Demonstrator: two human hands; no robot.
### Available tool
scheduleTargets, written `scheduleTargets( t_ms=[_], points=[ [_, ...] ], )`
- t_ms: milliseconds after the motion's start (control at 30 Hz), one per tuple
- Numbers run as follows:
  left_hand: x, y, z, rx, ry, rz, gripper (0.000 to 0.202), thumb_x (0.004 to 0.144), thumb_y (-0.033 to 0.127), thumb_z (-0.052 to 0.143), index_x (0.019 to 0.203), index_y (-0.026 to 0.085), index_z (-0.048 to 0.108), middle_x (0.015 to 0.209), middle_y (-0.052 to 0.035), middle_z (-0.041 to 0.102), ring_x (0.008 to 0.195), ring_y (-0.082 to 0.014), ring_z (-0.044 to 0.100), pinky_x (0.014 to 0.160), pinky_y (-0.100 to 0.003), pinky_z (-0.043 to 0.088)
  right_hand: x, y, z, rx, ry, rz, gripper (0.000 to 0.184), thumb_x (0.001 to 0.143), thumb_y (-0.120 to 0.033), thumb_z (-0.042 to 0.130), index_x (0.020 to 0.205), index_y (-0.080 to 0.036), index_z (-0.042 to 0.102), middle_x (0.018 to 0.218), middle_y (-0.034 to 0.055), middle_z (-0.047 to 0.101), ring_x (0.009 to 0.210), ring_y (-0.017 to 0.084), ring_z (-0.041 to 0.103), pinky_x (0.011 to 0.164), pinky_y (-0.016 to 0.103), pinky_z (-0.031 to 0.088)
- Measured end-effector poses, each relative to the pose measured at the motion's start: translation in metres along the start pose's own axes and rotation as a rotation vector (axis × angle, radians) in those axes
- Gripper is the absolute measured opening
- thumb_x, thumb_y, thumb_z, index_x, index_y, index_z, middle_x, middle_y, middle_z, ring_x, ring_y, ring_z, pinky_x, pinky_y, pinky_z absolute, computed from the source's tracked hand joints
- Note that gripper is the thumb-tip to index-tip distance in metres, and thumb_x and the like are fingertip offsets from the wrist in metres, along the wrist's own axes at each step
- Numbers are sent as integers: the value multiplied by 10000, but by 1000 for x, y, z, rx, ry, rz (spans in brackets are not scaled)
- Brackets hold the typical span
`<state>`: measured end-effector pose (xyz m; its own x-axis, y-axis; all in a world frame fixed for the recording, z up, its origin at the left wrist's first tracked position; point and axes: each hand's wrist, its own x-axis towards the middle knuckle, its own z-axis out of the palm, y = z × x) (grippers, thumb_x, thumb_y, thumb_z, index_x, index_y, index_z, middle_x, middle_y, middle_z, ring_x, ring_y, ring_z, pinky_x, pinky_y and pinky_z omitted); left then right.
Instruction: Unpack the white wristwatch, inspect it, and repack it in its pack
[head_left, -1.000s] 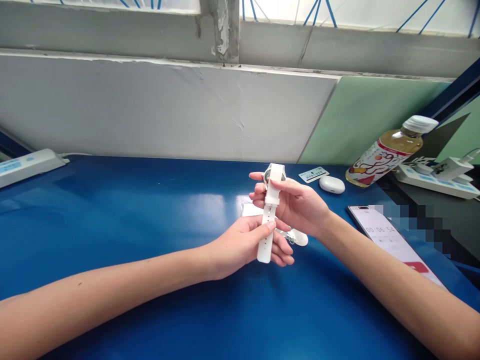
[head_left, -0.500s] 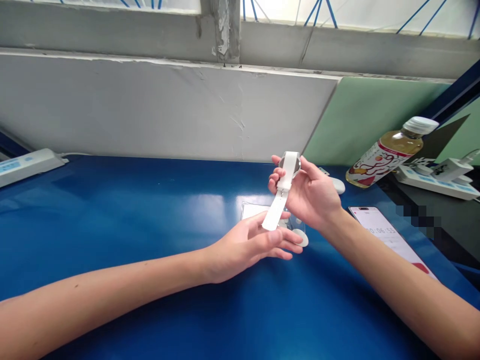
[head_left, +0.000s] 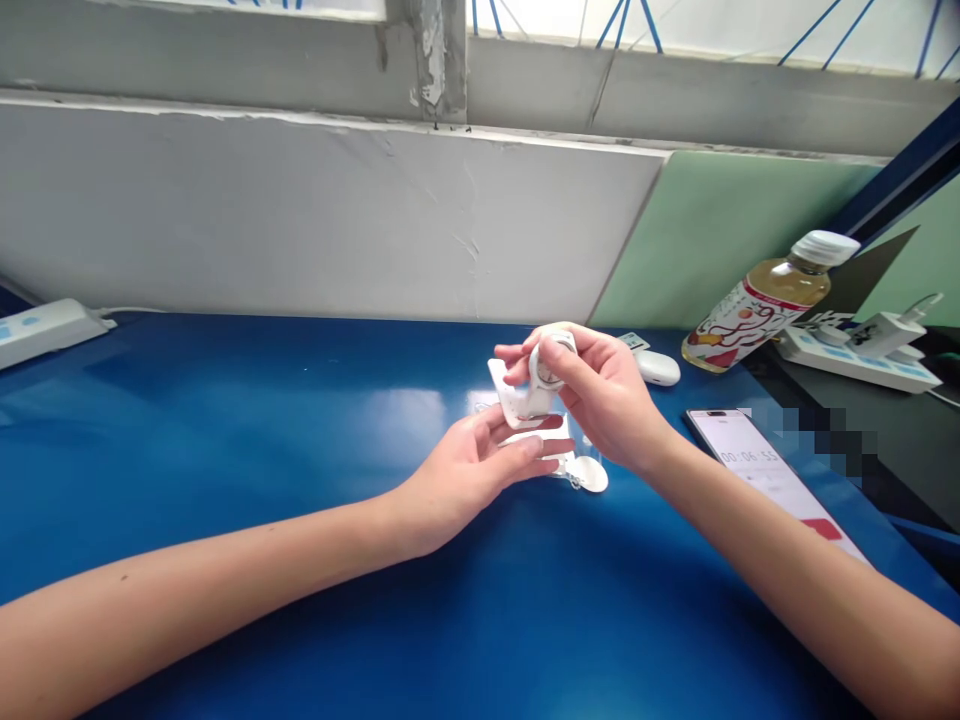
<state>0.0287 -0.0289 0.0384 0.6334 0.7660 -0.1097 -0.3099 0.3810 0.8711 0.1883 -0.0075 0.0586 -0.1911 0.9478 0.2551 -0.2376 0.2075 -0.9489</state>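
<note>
A white wristwatch (head_left: 541,385) is pinched in my right hand (head_left: 611,395), thumb across its case and the dial partly covered. Its white strap bends down and to the left. Just below, my left hand (head_left: 450,485) has its fingers stretched out and apart. The strap's lower bend lies at the left fingertips; whether they touch it I cannot tell. Under the hands, partly hidden, a white item in a clear packet lies on the blue table (head_left: 337,620). A round white tag (head_left: 590,475) with a small chain sits beside it.
To the right lie a white earbud case (head_left: 660,368), a small card (head_left: 634,342) and a phone (head_left: 772,470) with a timer on screen. Behind them stands a drink bottle (head_left: 757,310). Power strips sit at the right (head_left: 862,360) and far left (head_left: 52,330). A wall backs the table.
My right hand has turned the watch over, so the dial now faces me rather than the back. The strap swung to the left. My left hand shifted slightly left, fingers spread.
</note>
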Motion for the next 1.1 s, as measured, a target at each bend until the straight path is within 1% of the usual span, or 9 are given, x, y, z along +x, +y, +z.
scheduleTargets(
  t_ms=[100, 133, 200, 267, 333, 600, 800, 867, 1100],
  points=[
    [-1, -1, -1, 36, -16, 3, 362, 927, 193, 675, 1263, 102, 576, 1286, -171, 639, 1197, -305, 628, 1020, -414, 501, 0, 0, -1, -167, 43, -51, 191, 916, -377, 633, 826, -236, 724, 964, 46, 760, 1236, 239, 575, 1000, 382, 453],
    [-1, -2, -3, 46, -31, 13, 360, 936, 201, 665, 1270, 105, 573, 1272, -166, 648, 1181, -298, 640, 1013, -409, 507, 0, 1, -2, -200, 61, -51, 189, 913, -374, 636, 819, -238, 728, 1040, 44, 755, 1240, 237, 569, 994, 373, 452],
    [-1, -5, -6, 61, -51, 38, 338, 949, 223, 652, 1262, 119, 581, 1255, -152, 661, 1140, -280, 665, 984, -392, 528, 1, 2, -3, -204, 72, -32, 192, 903, -387, 644, 822, -237, 731, 1137, 41, 732, 1102, 221, 638, 881, 344, 500],
    [-1, -7, -9, 66, -65, 52, 286, 960, 253, 640, 1212, 119, 616, 1190, -137, 693, 1094, -257, 688, 956, -368, 543, 2, 4, -5, -163, 35, 8, 204, 888, -414, 659, 855, -229, 737, 1077, 50, 744, 882, 186, 681, 719, 309, 524],
    [-1, -9, -11, 65, -87, 45, 252, 966, 279, 632, 1151, 107, 647, 1097, -127, 725, 1035, -237, 710, 924, -347, 557, 2, 5, -6, -132, -7, 27, 222, 874, -426, 675, 884, -214, 742, 950, 52, 755, 774, 169, 679, 648, 289, 527],
    [-1, -9, -12, 25, -145, -16, 312, 953, 387, 639, 1089, 108, 671, 985, -111, 753, 900, -200, 746, 846, -304, 580, 1, 10, -3, -70, -24, 68, 193, 859, -384, 710, 917, -205, 753, 830, 25, 729, 759, 140, 673, 650, 240, 539],
    [-2, -10, -11, 30, -137, -124, 395, 934, 461, 640, 1074, 93, 672, 966, -157, 763, 899, -233, 754, 854, -343, 578, 5, 5, -7, 273, -158, 284, 334, 984, -418, 494, 1049, -191, 730, 1086, 71, 754, 1033, 192, 692, 937, 333, 532],
    [-2, -11, -11, 23, -121, -156, 402, 918, 476, 657, 1040, 93, 675, 953, -157, 764, 886, -237, 755, 841, -344, 579, 6, 1, -8, 363, -199, 350, 412, 1004, -453, 417, 1092, -182, 715, 1139, 82, 743, 1074, 205, 684, 971, 355, 518],
    [0, -9, -9, 4, -88, -216, 438, 858, 504, 719, 1005, 93, 686, 950, -162, 766, 882, -243, 754, 832, -345, 581, 6, -2, -9, 408, -213, 423, 498, 1017, -484, 304, 1133, -183, 684, 1266, 88, 695, 1218, 223, 613, 1089, 406, 422]
  ],
)
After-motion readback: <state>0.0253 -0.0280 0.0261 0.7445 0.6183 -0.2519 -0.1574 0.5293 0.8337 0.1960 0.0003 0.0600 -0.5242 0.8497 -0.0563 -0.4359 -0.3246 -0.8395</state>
